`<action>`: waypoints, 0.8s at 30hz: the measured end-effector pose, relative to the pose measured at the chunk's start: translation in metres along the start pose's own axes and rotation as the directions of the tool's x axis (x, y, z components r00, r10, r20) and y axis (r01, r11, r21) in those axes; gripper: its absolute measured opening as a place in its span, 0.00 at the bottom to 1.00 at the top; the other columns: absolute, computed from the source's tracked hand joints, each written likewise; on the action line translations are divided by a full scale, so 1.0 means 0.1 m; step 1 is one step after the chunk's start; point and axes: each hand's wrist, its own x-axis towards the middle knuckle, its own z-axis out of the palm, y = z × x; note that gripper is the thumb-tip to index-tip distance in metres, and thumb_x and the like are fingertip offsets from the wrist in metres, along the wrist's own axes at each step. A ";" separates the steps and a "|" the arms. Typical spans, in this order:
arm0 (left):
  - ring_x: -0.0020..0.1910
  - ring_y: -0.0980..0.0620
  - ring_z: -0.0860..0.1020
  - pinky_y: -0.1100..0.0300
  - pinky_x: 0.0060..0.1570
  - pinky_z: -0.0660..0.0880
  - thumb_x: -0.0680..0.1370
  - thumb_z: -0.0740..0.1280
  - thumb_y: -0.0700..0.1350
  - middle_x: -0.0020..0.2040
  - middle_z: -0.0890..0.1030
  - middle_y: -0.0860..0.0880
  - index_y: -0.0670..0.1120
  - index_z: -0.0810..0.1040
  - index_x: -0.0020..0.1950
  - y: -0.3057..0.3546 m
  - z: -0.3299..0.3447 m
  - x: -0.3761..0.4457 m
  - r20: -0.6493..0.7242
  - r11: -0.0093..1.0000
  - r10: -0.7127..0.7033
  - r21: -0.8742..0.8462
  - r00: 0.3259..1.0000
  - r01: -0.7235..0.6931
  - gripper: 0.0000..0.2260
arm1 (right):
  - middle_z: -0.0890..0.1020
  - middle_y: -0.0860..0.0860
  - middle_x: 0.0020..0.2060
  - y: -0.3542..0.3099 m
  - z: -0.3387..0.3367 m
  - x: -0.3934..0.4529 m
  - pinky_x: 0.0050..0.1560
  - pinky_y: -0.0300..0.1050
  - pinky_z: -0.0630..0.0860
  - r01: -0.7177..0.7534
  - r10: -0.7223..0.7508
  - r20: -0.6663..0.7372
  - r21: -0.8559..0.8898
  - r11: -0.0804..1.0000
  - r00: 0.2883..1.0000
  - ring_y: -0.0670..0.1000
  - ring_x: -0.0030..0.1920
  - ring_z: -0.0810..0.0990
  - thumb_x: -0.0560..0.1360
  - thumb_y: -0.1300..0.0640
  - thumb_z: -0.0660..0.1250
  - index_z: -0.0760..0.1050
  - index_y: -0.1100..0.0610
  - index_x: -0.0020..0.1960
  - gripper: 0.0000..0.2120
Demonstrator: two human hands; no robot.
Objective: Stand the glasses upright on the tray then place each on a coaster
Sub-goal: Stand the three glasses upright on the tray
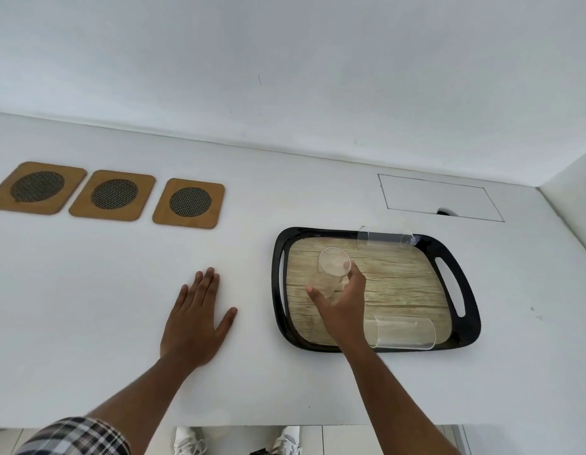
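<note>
Nearest the cam: plaid sleeve (78,436) at the bottom left edge, w/ white shoes (188,440) showing below the table's near edge. Left hand (194,318) lies flat on the white table (88,290), palm down, fingers spread wide, holding nothing, well left of the tray. Right hand (342,303) reaches over the black-rimmed tray (462,261) w/ wood-look base, fingers & thumb wrapped around a clear glass (331,272); glass is tilted, open mouth toward the cam & up, over the tray's left-middle area; can't tell if its base touches the tray. Second glass (385,238) lies on its side along the tray's far rim. Third glass (404,333) lies on its side at the near rim, just right of the right wrist. Three wooden coasters w/ dark mesh centres sit in a row at far left, well apart from the tray: left coaster (37,188), middle coaster (113,195), right coaster (189,203). All three are bare.
</note>
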 end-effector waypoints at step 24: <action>0.83 0.49 0.46 0.48 0.81 0.49 0.80 0.48 0.64 0.84 0.49 0.46 0.43 0.50 0.83 0.44 0.17 0.19 -0.008 0.999 -0.019 0.037 1.000 0.019 0.37 | 0.75 0.42 0.66 0.66 -1.94 0.22 0.70 0.52 0.75 0.168 0.106 0.522 -0.451 0.877 0.846 0.45 0.67 0.75 0.66 0.46 0.84 0.73 0.43 0.72 0.38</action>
